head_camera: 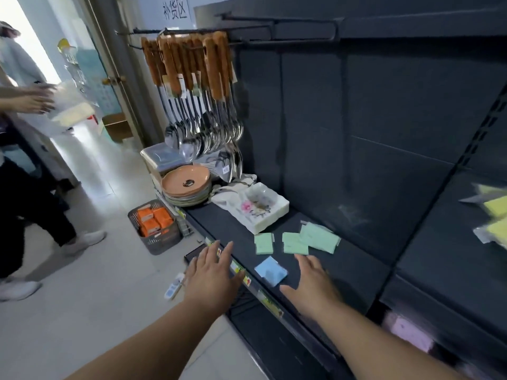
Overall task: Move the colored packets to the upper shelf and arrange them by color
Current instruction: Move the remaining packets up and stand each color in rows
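Three green packets lie on the dark upper shelf (343,259): one at the left (264,243), one in the middle (294,244) and a larger one to its right (319,237). A blue packet (271,270) lies near the shelf's front edge. My left hand (212,272) hovers with fingers spread over the shelf's front edge, left of the blue packet. Over the shelf, just right of the blue packet, my right hand (312,282) is spread flat and holds nothing. Yellow packets (495,215) show blurred at the far right, and a pink packet (411,334) lies on a lower shelf.
White dishes (260,208) and stacked orange plates (186,185) sit at the shelf's left end under hanging spoons (197,105). A basket of orange boxes (155,224) stands on the floor. Another person (24,160) stands in the aisle at left.
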The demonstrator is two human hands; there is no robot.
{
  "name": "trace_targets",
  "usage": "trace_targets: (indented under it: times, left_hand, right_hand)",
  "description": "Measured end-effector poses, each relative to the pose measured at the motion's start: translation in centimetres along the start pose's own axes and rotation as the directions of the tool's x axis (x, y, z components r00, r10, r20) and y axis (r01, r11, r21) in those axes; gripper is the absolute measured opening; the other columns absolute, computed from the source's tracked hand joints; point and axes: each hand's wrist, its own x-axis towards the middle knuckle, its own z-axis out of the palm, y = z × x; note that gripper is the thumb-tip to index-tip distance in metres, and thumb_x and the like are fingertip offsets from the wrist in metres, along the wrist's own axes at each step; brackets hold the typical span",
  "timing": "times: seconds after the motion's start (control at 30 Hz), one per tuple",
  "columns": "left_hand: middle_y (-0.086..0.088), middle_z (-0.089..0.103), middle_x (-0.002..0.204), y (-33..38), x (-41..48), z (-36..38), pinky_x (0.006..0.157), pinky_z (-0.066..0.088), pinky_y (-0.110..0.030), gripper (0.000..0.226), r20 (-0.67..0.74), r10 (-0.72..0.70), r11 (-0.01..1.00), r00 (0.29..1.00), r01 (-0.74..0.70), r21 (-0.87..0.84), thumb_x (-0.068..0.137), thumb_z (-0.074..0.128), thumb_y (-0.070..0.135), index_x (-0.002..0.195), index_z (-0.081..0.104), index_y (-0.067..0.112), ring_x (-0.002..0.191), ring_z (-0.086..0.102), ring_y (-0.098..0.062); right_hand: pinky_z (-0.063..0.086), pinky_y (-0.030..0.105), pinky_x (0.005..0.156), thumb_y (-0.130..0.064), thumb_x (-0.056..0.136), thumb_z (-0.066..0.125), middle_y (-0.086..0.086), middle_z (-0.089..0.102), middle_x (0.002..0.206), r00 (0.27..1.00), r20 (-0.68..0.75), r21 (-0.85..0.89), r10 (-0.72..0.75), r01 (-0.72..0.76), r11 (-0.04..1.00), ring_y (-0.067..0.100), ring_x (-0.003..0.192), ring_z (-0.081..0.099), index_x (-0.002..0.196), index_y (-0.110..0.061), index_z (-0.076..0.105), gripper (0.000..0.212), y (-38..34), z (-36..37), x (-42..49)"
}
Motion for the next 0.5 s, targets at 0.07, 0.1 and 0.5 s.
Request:
trace_targets:
  times: [0.07,0.1,0.5]
  left_hand:
    - [-0.001,0.004,0.161,-0.7,2.9,0.4,0.120,0.008,-0.041,0.069,0.015,0.048,0.999,0.999,-0.048,0.004,0.095,0.032,0.058,0.153,0.006,0.031,0.148,0.005,-0.023]
    - [-0.001,0.004,0.161,-1.1,4.4,0.6,0.120,0.008,-0.041,0.069,0.026,0.075,0.997,0.997,-0.075,0.010,0.095,0.032,0.058,0.153,0.005,0.031,0.148,0.005,-0.023]
    - [-0.001,0.011,0.160,-5.5,19.8,7.4,0.119,0.016,-0.035,0.068,0.313,0.422,0.900,0.851,-0.434,-0.033,0.097,0.035,0.053,0.153,0.009,0.025,0.146,0.012,-0.024]
  right_hand:
    - [0.035,0.039,0.111,-0.048,0.090,0.059,-0.001,0.014,0.159,0.999,-0.007,-0.013,0.047,-0.047,0.999,0.026,0.140,0.028,0.152,-0.028,0.015,0.079,-0.6,0.3,1.9]
    - [0.034,0.040,0.112,-0.048,0.090,0.059,-0.001,0.013,0.160,0.997,-0.010,-0.015,0.078,-0.078,0.997,0.028,0.140,0.028,0.153,-0.028,0.015,0.079,-0.9,0.5,2.9]
    - [0.033,0.036,0.112,-0.048,0.088,0.062,-0.001,0.017,0.159,0.915,0.034,0.088,0.403,-0.404,0.910,0.024,0.142,0.028,0.153,-0.027,0.018,0.081,-3.8,6.3,11.5]
